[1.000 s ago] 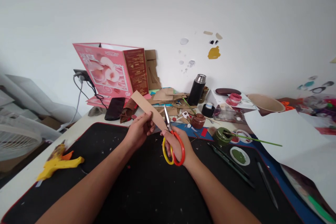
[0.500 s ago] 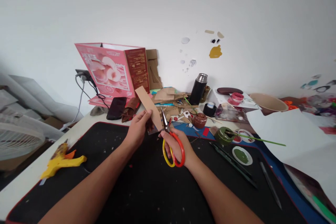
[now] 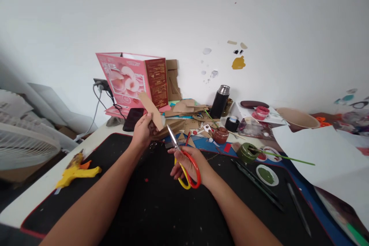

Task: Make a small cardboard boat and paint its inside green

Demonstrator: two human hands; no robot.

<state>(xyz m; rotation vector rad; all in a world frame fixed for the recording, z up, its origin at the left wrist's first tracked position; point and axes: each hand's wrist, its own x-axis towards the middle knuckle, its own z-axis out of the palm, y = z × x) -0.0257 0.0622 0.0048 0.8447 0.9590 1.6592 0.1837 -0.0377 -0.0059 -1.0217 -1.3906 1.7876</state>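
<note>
- One tabletop, topped by a black mat, spreads beneath the left grip and right grip.
- A pink box stands beyond the left grip.
- Red-and-yellow-handled scissors sit in the right grip, closed around the handles, blades apart from the cardboard strip.
- That strip rises from the left grip, pinched between thumb and fingers.
- A reddish-brown jar stands beyond the right grip, to its right.

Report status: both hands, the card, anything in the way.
Left hand holding card. Right hand holding scissors, blades apart from card. Scraps beyond; nothing seen between blades and card.
</note>
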